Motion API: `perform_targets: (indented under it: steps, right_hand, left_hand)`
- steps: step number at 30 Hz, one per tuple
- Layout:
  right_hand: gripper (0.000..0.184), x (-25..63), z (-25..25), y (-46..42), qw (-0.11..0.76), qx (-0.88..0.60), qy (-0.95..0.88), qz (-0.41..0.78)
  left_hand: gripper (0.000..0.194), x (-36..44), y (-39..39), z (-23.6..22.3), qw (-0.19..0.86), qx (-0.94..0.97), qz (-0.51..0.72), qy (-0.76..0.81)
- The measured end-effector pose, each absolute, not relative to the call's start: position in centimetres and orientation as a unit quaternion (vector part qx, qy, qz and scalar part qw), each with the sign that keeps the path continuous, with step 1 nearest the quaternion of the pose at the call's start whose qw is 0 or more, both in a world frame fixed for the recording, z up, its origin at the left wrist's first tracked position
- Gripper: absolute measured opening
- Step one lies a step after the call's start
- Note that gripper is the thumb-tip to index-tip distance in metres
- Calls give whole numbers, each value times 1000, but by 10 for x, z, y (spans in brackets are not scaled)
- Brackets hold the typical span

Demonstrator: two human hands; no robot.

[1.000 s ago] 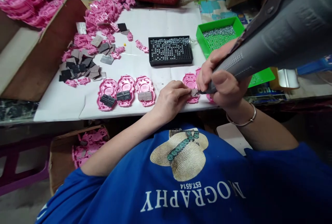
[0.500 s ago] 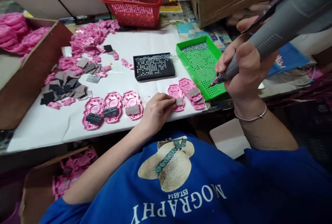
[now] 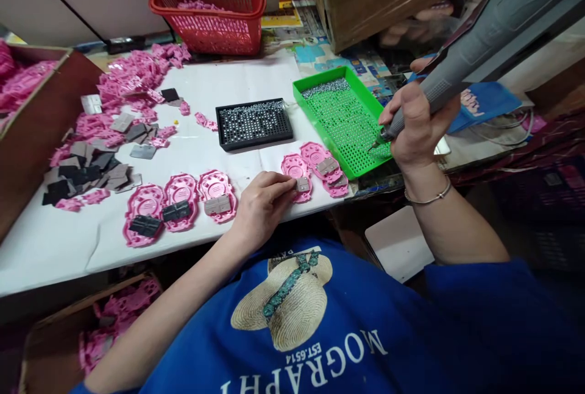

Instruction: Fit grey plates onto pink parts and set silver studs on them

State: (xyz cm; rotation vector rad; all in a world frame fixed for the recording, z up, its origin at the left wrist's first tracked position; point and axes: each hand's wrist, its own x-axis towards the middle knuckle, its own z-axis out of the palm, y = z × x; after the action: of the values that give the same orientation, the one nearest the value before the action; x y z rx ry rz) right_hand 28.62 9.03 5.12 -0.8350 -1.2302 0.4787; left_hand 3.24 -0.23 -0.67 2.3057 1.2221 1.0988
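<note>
My right hand [image 3: 418, 120] is wrapped round a grey electric screwdriver [image 3: 461, 71], which slants down to the left. Its tip is over the near right part of a green perforated tray [image 3: 299, 94] of small screws; whether it touches one, I cannot tell. My left hand [image 3: 267, 202] is closed, thumb and fingertips pinching the side of a pink plastic casing [image 3: 295, 167] on the table, by the grey plate [image 3: 302, 185] on it. Beside that casing, to the right, more pink casings with grey plates [image 3: 327, 167] overlap. Left of my hand lie three pink casings [image 3: 214, 182] with grey or black plates.
A black screw tray [image 3: 256, 141] lies mid-table. Loose pink parts [image 3: 132, 74] and dark plates [image 3: 86, 168] are heaped at left, next to a cardboard box [image 3: 50, 102]. Behind stand a red basket [image 3: 214, 31] and a large carton [image 3: 365, 4]. Another person's hand [image 3: 395, 31] shows beyond.
The camera view has shifted, so the table things appear further left. The screwdriver tip has moved slightly right over the green tray. My left hand stays on the same casing.
</note>
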Motion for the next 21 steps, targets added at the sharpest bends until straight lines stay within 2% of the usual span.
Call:
perform_targets:
  steps: [6, 16, 21]
  right_hand:
    - [31, 289, 44, 95, 690, -416, -551, 219]
    - [29, 291, 45, 95, 689, -385, -573, 222]
    - [17, 277, 69, 90, 717, -338, -568, 221]
  left_hand:
    - [17, 32, -2, -6, 158, 804, 386, 425]
    - [16, 31, -3, -6, 168, 802, 384, 425]
    - [36, 31, -6, -5, 191, 784, 377, 455]
